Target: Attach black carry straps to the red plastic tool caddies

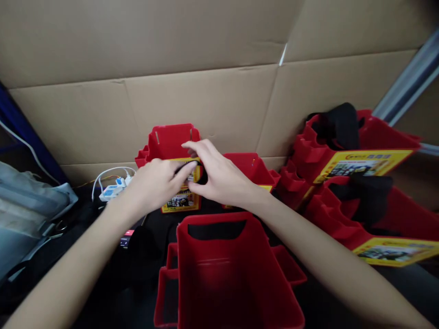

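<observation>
Both my hands meet over the front rim of a small red plastic bin [171,139] with a yellow label [181,200] that stands against the cardboard wall. My left hand [156,183] is closed, its fingers pinching something dark at the rim that I cannot make out. My right hand [219,176] is curled beside it, thumb and fingers pinching the same dark spot. A larger red bin [226,274] stands open right below my hands, with a black piece along its far inner edge.
A cardboard wall [206,91] closes the back. Another red bin [254,169] sits behind my right hand. Stacked red bins with yellow labels and black fabric [356,183] lie at right. A white power strip with cables [111,189] and a grey bag [30,210] sit at left.
</observation>
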`<state>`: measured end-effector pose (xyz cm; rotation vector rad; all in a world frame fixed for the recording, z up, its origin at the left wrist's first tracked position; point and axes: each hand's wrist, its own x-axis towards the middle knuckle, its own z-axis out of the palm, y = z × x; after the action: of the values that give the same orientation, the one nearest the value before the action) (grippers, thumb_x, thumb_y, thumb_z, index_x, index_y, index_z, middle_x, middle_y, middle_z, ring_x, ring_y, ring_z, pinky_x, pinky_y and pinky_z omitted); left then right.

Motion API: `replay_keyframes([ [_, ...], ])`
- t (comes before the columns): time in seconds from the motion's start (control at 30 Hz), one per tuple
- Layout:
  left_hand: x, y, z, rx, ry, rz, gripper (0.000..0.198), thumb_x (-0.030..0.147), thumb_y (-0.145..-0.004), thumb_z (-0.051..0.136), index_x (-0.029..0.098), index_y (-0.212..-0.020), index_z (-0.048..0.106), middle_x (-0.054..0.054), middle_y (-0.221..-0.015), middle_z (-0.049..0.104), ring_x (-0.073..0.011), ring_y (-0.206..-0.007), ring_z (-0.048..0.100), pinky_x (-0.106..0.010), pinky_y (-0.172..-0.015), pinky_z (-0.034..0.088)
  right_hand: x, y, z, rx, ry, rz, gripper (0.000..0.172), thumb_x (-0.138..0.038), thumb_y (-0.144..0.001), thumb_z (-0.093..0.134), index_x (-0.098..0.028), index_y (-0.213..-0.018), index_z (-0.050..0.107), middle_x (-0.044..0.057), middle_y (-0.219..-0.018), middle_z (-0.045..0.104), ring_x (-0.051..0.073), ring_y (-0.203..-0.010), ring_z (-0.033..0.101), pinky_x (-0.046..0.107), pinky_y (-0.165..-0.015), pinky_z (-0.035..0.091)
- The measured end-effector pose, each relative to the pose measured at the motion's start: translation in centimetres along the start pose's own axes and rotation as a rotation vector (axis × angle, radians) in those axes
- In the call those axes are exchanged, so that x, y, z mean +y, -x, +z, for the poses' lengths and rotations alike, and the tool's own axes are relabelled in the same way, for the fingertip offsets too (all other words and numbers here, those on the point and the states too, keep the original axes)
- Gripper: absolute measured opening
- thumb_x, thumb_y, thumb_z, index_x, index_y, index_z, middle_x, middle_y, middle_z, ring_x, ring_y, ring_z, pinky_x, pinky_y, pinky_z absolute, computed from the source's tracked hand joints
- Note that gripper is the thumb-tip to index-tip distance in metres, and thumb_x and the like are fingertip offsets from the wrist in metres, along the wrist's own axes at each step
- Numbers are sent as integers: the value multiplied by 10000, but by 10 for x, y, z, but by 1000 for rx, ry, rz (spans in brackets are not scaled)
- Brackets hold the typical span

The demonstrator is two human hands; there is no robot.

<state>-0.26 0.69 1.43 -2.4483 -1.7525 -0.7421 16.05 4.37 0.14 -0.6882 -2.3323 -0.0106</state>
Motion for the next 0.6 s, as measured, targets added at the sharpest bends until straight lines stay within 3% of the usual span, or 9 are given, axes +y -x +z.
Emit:
replay_keyframes([
  [0.07,3,-13,9,-11,-24,0,538,546,-863,269,174,-721,630,-65,-682,636,-180,-614,553,-274,-579,343,12,4,0,-46,25,90,453,-139,-779,419,-150,-1231,394,115,-1187,475,204,-1021,498,345,-862,406],
  [0.17,-19,-25,17,-65,17,-47,566,584,-848,264,182,-714,638,-71,-707,659,-199,-644,583,-282,-605,376,40,16,-9,-146,-31,188,313,-91,-804,329,-140,-1043,524,76,-952,586,161,-872,546,310,-811,416],
  [0.23,-39,-26,20,-171,54,-80,527,557,-854,286,188,-755,650,-70,-759,675,-204,-678,599,-282,-615,396,58,27,-19,-257,-125,251,235,-143,-846,330,-139,-906,557,49,-812,603,132,-750,560,273,-732,434],
  [0.33,-54,-22,29,-342,81,-14,407,511,-817,428,192,-922,657,-78,-897,682,-220,-787,616,-284,-663,425,71,39,-25,-441,-274,369,289,-266,-896,318,-139,-814,565,40,-734,614,110,-632,567,233,-595,441],
  [0.47,-31,-23,52,-347,202,203,503,467,-730,592,189,-1149,574,-102,-1132,617,-247,-1011,566,-310,-831,419,64,38,-12,-619,-391,364,323,-316,-899,346,-134,-780,584,30,-712,624,76,-511,529,209,-507,417],
  [0.6,-18,-36,73,-402,235,265,260,233,-834,440,168,-964,656,-84,-904,684,-193,-809,614,-287,-741,434,66,34,9,-616,-412,320,312,-384,-876,424,-136,-832,608,31,-755,634,91,-601,566,212,-562,442],
])
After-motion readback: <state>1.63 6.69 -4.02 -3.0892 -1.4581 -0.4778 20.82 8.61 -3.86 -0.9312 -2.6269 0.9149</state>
